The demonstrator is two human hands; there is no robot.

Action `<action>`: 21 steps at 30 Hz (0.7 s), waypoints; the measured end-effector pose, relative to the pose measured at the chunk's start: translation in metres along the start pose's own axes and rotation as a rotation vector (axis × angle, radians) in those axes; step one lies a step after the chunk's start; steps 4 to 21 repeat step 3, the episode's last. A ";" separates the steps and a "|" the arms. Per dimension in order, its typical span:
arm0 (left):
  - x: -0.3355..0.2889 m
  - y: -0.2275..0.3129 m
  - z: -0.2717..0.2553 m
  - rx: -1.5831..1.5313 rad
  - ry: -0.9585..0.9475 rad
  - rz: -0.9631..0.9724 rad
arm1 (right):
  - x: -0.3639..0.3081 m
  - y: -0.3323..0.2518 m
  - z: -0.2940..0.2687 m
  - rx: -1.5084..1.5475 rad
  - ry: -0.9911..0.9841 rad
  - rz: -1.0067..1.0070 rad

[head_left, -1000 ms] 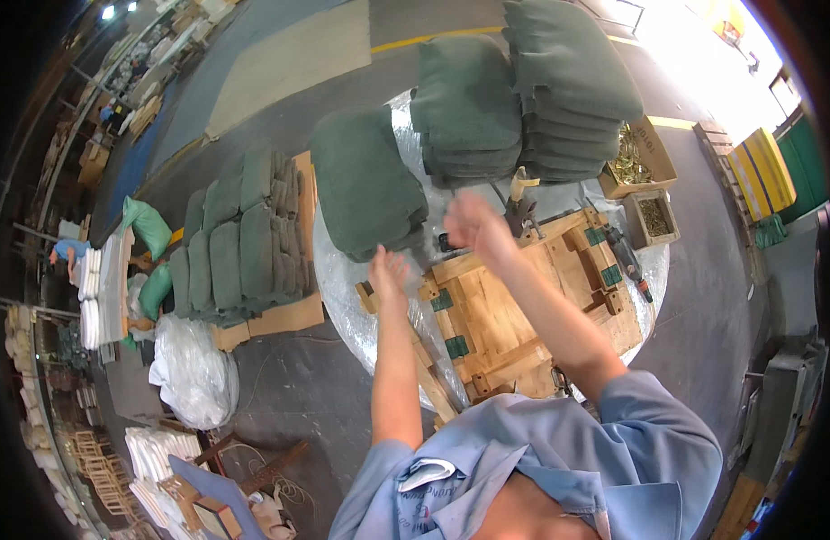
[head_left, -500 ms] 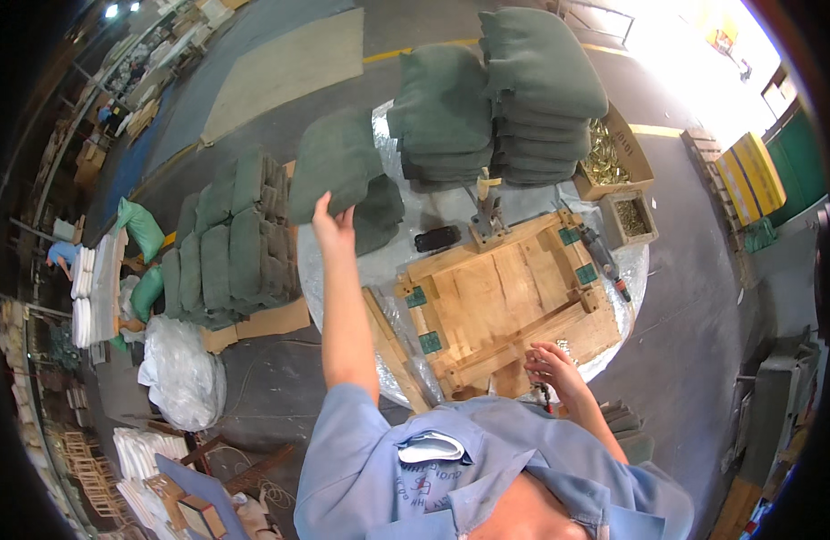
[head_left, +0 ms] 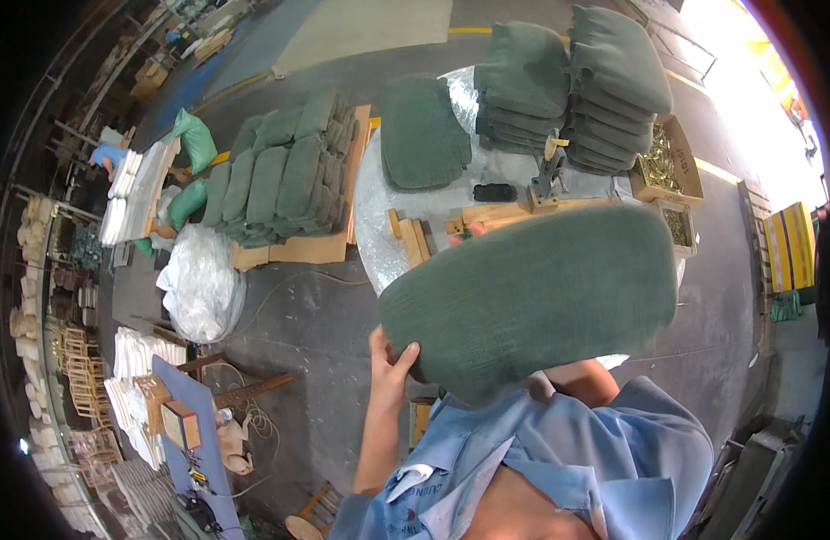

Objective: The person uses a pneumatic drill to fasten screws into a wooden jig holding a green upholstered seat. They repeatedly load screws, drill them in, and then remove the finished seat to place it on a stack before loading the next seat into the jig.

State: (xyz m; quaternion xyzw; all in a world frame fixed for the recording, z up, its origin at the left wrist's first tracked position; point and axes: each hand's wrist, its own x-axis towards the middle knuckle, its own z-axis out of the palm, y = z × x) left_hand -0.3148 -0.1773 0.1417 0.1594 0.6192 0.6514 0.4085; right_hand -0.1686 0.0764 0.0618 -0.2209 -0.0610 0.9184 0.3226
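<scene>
My left hand (head_left: 392,364) grips the near left edge of a dark green fabric seat cushion (head_left: 532,297), thumb on top. The cushion is raised in front of my chest, tilted and a little blurred. My right forearm (head_left: 584,382) passes beneath it, and the cushion hides most or all of that hand. A small pinkish blur shows at the cushion's far edge; whether it is fingertips I cannot tell. Under the cushion, most of a wooden frame (head_left: 496,213) on the plastic-covered round table (head_left: 372,211) is hidden. Another green cushion (head_left: 424,135) lies at the table's far left.
Stacked green cushions (head_left: 523,85) and a taller stack (head_left: 617,81) stand at the back. A metal clamp (head_left: 548,175) and a black case (head_left: 494,193) sit nearby. Boxes of metal hardware (head_left: 667,166) are at right. More cushions (head_left: 280,175) rest on cardboard at left, beside bundled plastic (head_left: 203,283).
The green cushion in my left hand has come off the pile at the table's left, toward me over the wooden frame. My right hand has passed out of sight beneath it. The view has shifted left.
</scene>
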 end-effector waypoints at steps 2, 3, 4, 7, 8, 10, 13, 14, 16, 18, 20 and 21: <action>0.000 0.010 0.018 0.378 0.040 0.279 | -0.017 0.003 0.017 -0.053 0.087 -0.026; 0.000 0.012 0.034 0.543 0.007 0.406 | -0.031 0.003 0.021 -0.079 0.118 -0.056; 0.000 0.012 0.034 0.543 0.007 0.406 | -0.031 0.003 0.021 -0.079 0.118 -0.056; 0.000 0.012 0.034 0.543 0.007 0.406 | -0.031 0.003 0.021 -0.079 0.118 -0.056; 0.000 0.012 0.034 0.543 0.007 0.406 | -0.031 0.003 0.021 -0.079 0.118 -0.056; 0.000 0.012 0.034 0.543 0.007 0.406 | -0.031 0.003 0.021 -0.079 0.118 -0.056; 0.000 0.012 0.034 0.543 0.007 0.406 | -0.031 0.003 0.021 -0.079 0.118 -0.056; 0.000 0.012 0.034 0.543 0.007 0.406 | -0.031 0.003 0.021 -0.079 0.118 -0.056; 0.000 0.012 0.034 0.543 0.007 0.406 | -0.031 0.003 0.021 -0.079 0.118 -0.056; 0.000 0.012 0.034 0.543 0.007 0.406 | -0.031 0.003 0.021 -0.079 0.118 -0.056; 0.000 0.012 0.034 0.543 0.007 0.406 | -0.031 0.003 0.021 -0.079 0.118 -0.056; 0.000 0.012 0.034 0.543 0.007 0.406 | -0.031 0.003 0.021 -0.079 0.118 -0.056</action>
